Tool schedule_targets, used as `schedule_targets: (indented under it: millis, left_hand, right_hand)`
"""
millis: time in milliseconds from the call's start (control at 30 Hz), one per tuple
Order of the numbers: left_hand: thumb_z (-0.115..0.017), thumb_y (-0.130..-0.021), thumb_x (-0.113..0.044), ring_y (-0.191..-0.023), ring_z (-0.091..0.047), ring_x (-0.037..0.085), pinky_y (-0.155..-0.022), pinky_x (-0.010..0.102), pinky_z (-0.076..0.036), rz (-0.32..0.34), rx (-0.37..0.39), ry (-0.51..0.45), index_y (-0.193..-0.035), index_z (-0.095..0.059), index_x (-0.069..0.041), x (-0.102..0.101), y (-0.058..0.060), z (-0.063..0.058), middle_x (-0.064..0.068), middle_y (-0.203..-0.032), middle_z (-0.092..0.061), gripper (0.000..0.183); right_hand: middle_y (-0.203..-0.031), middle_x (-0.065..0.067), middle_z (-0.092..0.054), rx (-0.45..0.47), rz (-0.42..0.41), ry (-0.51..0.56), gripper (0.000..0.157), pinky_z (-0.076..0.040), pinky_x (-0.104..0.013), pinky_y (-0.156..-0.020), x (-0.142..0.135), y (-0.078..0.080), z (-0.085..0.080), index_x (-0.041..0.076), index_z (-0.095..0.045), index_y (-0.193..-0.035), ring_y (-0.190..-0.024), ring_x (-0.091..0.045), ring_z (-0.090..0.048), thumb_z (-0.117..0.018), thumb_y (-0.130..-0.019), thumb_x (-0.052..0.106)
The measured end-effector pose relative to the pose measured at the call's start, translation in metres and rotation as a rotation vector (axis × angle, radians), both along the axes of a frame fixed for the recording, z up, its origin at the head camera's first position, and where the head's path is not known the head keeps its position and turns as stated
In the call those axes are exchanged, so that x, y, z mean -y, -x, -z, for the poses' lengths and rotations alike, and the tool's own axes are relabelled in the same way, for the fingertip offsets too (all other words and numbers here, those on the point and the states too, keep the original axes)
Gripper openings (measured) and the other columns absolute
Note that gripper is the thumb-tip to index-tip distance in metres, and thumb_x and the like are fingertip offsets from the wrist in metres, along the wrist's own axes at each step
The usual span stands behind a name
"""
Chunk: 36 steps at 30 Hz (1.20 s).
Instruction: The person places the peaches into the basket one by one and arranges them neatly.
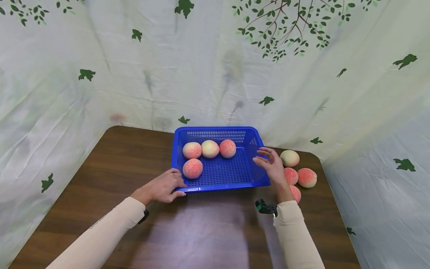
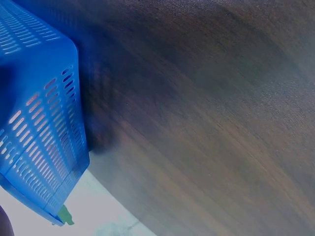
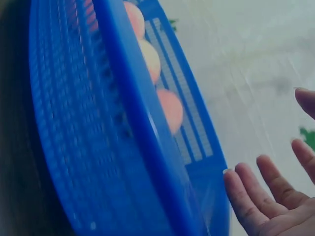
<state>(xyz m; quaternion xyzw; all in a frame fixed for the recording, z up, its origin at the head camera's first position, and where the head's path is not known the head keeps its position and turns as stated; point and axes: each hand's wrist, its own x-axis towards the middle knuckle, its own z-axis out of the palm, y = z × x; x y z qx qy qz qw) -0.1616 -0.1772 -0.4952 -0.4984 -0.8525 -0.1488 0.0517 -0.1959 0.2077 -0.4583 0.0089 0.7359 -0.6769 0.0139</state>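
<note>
Four peaches (image 1: 210, 149) occupy the blue basket (image 1: 226, 172) — left hand (image 1: 165, 186) gripping it, right hand (image 1: 274, 168) relaxed — sleeve marks (image 1: 97, 222) illegible.

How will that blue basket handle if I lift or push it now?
The blue basket is probably light for its size, given its thin slotted walls. Pushed, it would likely slide rather than tip, being wide and low. The four round peaches inside may roll if it tilts.

Head view bright, glare on tabletop (image 1: 208, 235); wrist views dimmer, perhaps blurred.
</note>
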Motion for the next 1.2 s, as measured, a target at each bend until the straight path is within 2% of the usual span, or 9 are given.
schedule_targets:
  millis: [200,333,433,667,867,1033,1200]
  left_hand:
    - [-0.067,-0.087,-0.024,-0.085,-0.062,0.017,-0.093,0.043,-0.042,0.003,-0.005,-0.005,-0.096,-0.074,-0.006,0.001,0.001,0.001,0.0,-0.087,-0.072,0.021]
    - [-0.067,-0.087,-0.023,-0.084,-0.062,0.017,-0.093,0.044,-0.042,-0.003,-0.003,-0.015,-0.095,-0.074,-0.006,0.001,0.001,0.002,0.0,-0.086,-0.071,0.02]
    - [-0.067,-0.087,-0.023,-0.085,-0.062,0.017,-0.093,0.044,-0.042,-0.002,-0.003,-0.015,-0.095,-0.074,-0.006,0.001,0.0,0.002,0.0,-0.086,-0.071,0.02]
    - [-0.066,-0.088,-0.025,-0.088,-0.062,0.018,-0.095,0.044,-0.041,-0.015,0.023,0.002,-0.097,-0.074,-0.006,0.0,0.0,0.002,0.001,-0.088,-0.071,0.022]
    - [-0.067,-0.087,-0.024,-0.087,-0.062,0.018,-0.095,0.044,-0.041,-0.027,0.026,0.003,-0.097,-0.074,-0.006,0.0,0.001,0.002,0.001,-0.088,-0.072,0.022]
    - [-0.067,-0.087,-0.024,-0.086,-0.062,0.018,-0.094,0.044,-0.041,-0.021,0.02,-0.003,-0.096,-0.074,-0.005,0.001,0.0,0.002,0.001,-0.087,-0.071,0.022]
    - [-0.068,-0.087,-0.023,-0.085,-0.062,0.017,-0.094,0.044,-0.042,-0.015,0.013,-0.007,-0.096,-0.074,-0.006,0.001,0.0,0.002,0.001,-0.087,-0.071,0.021]
  right_hand:
    - [-0.136,-0.017,-0.049,0.003,0.076,0.02,0.057,-0.046,-0.019,-0.089,-0.033,-0.011,0.003,0.001,-0.041,-0.137,-0.119,-0.023,-0.053,-0.07,-0.089,0.014]
    - [-0.125,-0.007,-0.056,-0.021,0.132,0.049,0.048,-0.048,-0.018,-0.087,-0.054,-0.021,0.01,0.004,-0.047,-0.129,-0.112,-0.015,-0.058,-0.07,-0.088,0.01]
    - [-0.116,-0.001,-0.06,-0.028,0.192,0.052,0.045,-0.05,-0.019,-0.084,-0.069,-0.03,0.018,0.002,-0.049,-0.126,-0.105,-0.011,-0.061,-0.071,-0.087,0.007]
    - [-0.119,-0.012,-0.061,-0.041,0.348,0.023,0.048,-0.05,-0.016,-0.082,-0.094,-0.048,0.037,-0.007,-0.052,-0.124,-0.11,-0.02,-0.057,-0.074,-0.083,0.004]
    - [-0.112,-0.006,-0.064,-0.029,0.434,-0.019,0.048,-0.05,-0.013,-0.078,-0.108,-0.061,0.057,-0.009,-0.054,-0.123,-0.105,-0.019,-0.058,-0.075,-0.082,0.003]
    - [-0.117,-0.006,-0.058,0.044,0.446,-0.14,0.049,-0.044,-0.009,-0.079,-0.114,-0.07,0.075,-0.002,-0.055,-0.126,-0.106,-0.013,-0.052,-0.075,-0.084,0.012]
    - [-0.117,0.005,-0.056,0.08,0.391,-0.246,0.053,-0.04,-0.009,-0.081,-0.113,-0.076,0.09,0.004,-0.054,-0.131,-0.104,-0.006,-0.048,-0.075,-0.085,0.02]
